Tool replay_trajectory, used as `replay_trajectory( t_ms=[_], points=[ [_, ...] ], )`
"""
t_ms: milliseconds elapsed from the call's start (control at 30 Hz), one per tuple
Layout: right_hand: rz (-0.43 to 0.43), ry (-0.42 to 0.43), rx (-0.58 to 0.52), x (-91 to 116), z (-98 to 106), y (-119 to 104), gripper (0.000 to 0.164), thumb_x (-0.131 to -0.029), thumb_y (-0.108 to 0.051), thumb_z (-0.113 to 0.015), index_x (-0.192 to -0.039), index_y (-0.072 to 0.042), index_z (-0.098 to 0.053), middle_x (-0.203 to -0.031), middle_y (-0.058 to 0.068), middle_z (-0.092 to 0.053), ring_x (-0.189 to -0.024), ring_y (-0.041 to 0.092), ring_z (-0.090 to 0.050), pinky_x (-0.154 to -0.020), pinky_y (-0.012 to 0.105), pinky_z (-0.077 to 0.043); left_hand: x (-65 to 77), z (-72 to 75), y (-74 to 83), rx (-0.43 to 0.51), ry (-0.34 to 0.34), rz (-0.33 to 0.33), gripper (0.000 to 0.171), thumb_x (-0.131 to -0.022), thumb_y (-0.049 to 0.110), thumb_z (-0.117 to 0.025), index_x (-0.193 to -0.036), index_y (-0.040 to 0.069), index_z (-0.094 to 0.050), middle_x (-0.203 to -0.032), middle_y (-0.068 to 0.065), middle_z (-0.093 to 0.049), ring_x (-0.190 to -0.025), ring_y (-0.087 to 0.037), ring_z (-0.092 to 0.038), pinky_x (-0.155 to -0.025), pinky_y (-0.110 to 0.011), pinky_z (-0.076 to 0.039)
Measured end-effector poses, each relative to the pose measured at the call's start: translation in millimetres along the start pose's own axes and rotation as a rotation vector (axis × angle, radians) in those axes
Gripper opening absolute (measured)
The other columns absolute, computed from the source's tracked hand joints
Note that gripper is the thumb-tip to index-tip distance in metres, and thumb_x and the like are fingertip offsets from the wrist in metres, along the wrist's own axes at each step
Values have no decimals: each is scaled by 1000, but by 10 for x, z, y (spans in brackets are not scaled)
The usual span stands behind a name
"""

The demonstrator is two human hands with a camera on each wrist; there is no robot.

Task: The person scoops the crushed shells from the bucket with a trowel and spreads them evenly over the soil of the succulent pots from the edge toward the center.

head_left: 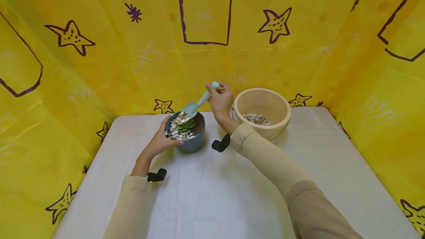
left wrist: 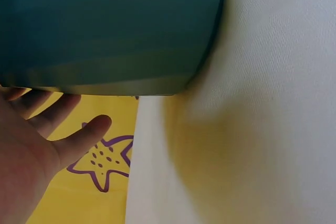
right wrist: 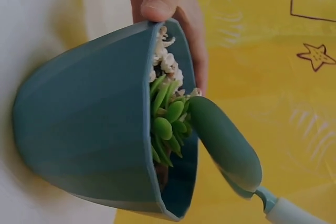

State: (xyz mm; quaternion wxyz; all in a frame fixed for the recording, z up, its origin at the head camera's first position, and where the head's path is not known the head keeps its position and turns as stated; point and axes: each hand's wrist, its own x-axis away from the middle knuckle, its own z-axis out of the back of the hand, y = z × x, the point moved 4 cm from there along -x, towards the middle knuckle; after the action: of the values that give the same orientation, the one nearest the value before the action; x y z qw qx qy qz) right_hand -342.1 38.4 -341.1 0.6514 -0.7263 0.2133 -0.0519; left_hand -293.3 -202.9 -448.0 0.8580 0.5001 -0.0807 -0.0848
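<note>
A blue-grey flowerpot (head_left: 190,145) stands on the table, holding a green succulent (head_left: 186,125) with pale pebbles (head_left: 176,126) around its left side. Brown soil shows at the right. My left hand (head_left: 162,141) holds the pot from the left, thumb at the near side and fingers around the far side; the right wrist view shows the thumb at the rim. In my right hand (head_left: 221,100) is a small light-blue trowel (head_left: 203,99), gripped by its handle. Its blade (right wrist: 226,142) slants down over the rim, tip at the pebbles beside the leaves.
A peach-coloured bucket (head_left: 280,126) with a heap of pebbles (head_left: 256,118) inside stands right of the pot, just behind my right wrist. White cloth (head_left: 206,194) covers the table. Yellow patterned sheeting (head_left: 206,62) hangs close behind the table and on both sides.
</note>
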Motion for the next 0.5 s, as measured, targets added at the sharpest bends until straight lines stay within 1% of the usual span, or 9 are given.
replay_trajectory(
  t_ms=[67, 200, 333, 400, 500],
  points=[
    [-24, 4, -3, -12, 17, 4, 38, -84, -25, -78, -110, -1, -64, -79, 10, -64, -54, 14, -64, -57, 31, -59, -20, -12, -71, 2, 18, -6, 120, -73, 31, -86, -158, 24, -2, -163, -17, -11, -149, -40, -15, -114, -65, -21],
    [-54, 10, -8, -28, 41, 2, 40, -84, -24, -78, -113, 0, -64, -80, 11, -64, -54, 13, -64, -54, 27, -57, 15, -31, -77, 15, 40, 12, 121, -72, 34, -87, -157, 23, -2, -163, -17, -12, -148, -41, -19, -114, -63, -26],
    [-57, 14, 9, -35, 48, -5, 42, -84, -27, -78, -113, 0, -64, -80, 11, -64, -55, 13, -64, -53, 25, -57, 53, -55, -66, 38, 60, 21, 121, -72, 33, -87, -157, 22, -1, -163, -16, -12, -147, -41, -22, -113, -60, -31],
    [-49, 22, 15, -36, 52, -12, 42, -84, -28, -78, -113, 0, -64, -79, 10, -64, -56, 14, -65, -54, 24, -57, 65, -67, -56, 41, 67, 18, 121, -72, 34, -87, -157, 20, -1, -163, -16, -12, -147, -39, -22, -114, -60, -30],
    [-24, 23, 19, -28, 50, -21, 40, -85, -26, -77, -112, 1, -64, -78, 10, -63, -58, 21, -66, -54, 26, -57, 89, -78, -41, 20, 74, 16, 120, -73, 34, -86, -157, 16, -2, -162, -16, -14, -149, -37, -20, -114, -60, -28]
  ],
)
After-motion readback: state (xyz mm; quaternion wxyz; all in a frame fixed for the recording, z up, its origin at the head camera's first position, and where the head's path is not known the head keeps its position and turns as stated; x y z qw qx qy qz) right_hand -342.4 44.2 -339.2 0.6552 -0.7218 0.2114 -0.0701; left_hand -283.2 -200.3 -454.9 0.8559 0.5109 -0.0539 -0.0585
